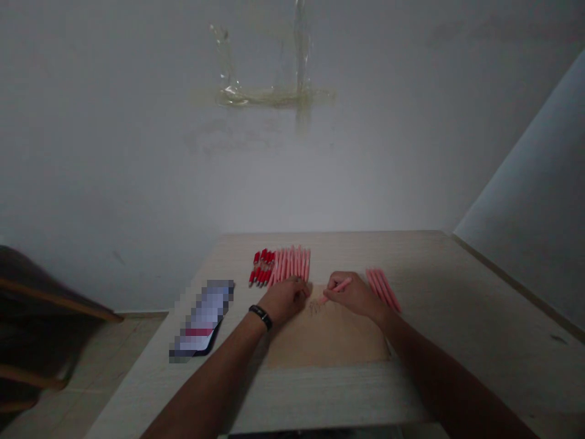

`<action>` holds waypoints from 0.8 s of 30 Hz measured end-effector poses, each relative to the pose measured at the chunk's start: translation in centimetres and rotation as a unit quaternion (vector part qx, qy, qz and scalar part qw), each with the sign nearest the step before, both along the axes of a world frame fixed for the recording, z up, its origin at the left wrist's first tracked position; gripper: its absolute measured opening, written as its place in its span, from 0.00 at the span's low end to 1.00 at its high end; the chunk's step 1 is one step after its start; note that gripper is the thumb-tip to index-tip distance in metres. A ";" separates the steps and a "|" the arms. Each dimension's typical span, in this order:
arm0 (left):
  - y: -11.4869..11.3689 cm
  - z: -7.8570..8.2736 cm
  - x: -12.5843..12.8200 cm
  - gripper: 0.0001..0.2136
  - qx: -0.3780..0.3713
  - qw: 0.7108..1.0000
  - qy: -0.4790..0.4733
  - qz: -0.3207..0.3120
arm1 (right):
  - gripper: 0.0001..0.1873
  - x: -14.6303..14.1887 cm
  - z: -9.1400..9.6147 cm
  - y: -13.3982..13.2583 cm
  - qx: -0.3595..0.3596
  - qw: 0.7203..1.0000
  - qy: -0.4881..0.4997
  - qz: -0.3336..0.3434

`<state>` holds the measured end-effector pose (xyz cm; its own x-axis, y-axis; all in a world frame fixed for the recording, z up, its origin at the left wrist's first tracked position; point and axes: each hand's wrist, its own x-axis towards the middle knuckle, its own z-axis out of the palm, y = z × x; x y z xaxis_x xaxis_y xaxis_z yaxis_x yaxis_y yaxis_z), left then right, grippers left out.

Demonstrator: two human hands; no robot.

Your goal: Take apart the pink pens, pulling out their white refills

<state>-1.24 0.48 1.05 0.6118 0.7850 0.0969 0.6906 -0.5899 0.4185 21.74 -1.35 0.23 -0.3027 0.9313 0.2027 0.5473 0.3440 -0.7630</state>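
Observation:
My right hand grips a pink pen slanted between thumb and fingers. The pen's lower end meets a brown sheet of paper, beside dark scribbled lines. My left hand rests at the sheet's upper left edge with its fingers curled together; whatever may be inside them is hidden. Just beyond it lies a row of pink pens, side by side. To their left are several short red pen parts in two groups. Several more pink pens lie right of my right hand.
A phone, its screen blurred out, lies at the left of the pale wooden table. The grey wall stands behind the table, with strips of clear tape on it. A dark chair is on the floor at left.

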 end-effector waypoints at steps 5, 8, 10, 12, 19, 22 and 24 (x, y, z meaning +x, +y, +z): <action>0.0 0.0 0.0 0.11 0.010 1.000 0.005 0.006 | 0.06 0.0 0.3 -0.1 0.010 1.000 -0.004 0.013; -0.1 0.1 0.0 0.11 0.008 1.000 0.007 0.007 | 0.07 0.3 0.5 -0.1 0.028 1.000 -0.006 -0.010; -0.1 0.1 0.1 0.10 0.005 1.000 0.006 0.006 | 0.07 0.4 0.6 -0.1 0.014 1.000 -0.008 0.014; -0.1 0.2 0.1 0.10 0.003 1.000 0.006 0.006 | 0.06 0.5 0.6 0.0 0.000 0.999 -0.009 0.043; 0.0 -0.2 0.0 0.10 0.021 1.000 0.009 0.007 | 0.10 1.1 0.5 0.4 0.020 1.000 -0.021 -0.003; 0.1 -0.2 0.0 0.10 0.019 1.000 0.014 0.006 | 0.10 0.9 0.8 0.2 -0.005 0.999 -0.013 0.031; 0.0 -0.1 0.0 0.10 0.016 1.000 0.016 0.004 | 0.10 0.8 1.2 0.0 -0.023 0.999 0.004 0.045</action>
